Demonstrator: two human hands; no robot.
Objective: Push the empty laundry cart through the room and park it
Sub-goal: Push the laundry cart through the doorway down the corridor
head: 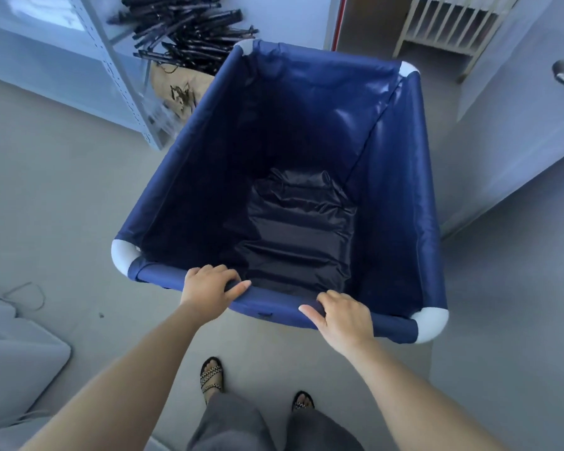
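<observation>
The laundry cart is a deep dark-blue fabric bin with white corner caps, standing on the grey floor in front of me. Nothing lies inside it but its wrinkled dark bottom. My left hand grips the near rim left of centre, fingers curled over the edge. My right hand grips the same rim further right, close to the near right corner cap. Both arms reach forward from the bottom of the view.
A metal shelving unit stands at the left, with a pile of black hangers behind it. A white door with a handle is close on the right. A wooden slatted rack is ahead; grey fabric lies at the lower left.
</observation>
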